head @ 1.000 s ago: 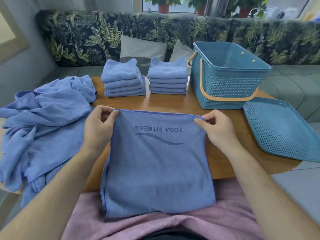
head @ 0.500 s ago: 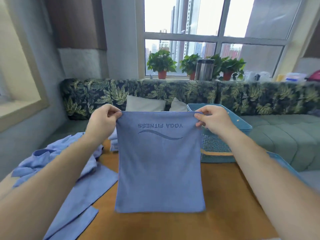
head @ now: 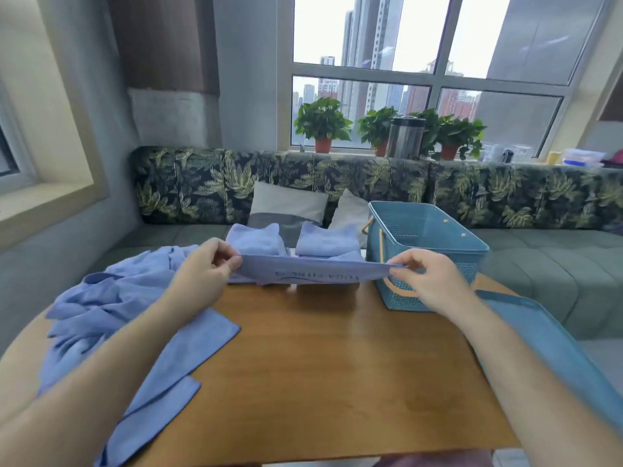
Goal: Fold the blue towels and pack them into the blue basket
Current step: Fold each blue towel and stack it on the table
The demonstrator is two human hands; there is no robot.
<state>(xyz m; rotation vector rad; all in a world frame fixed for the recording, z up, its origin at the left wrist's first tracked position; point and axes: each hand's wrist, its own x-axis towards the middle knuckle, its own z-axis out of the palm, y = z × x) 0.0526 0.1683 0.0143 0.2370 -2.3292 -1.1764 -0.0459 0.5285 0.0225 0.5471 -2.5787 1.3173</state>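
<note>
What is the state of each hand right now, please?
Left hand: closed, pinching the left corner of the blue towel.
Right hand: closed, pinching the towel's right corner.

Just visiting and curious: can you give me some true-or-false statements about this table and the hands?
1. The left hand and right hand both pinch the light-blue printed towel. True.
2. The teal perforated plastic basket has its lid on. False: it stands open; the flat teal lid lies beside it on the wooden table.
3. Folded blue towel stacks stand behind the held towel. True.
4. The heap of unfolded blue towels lies to the person's right. False: it lies to their left.
</note>
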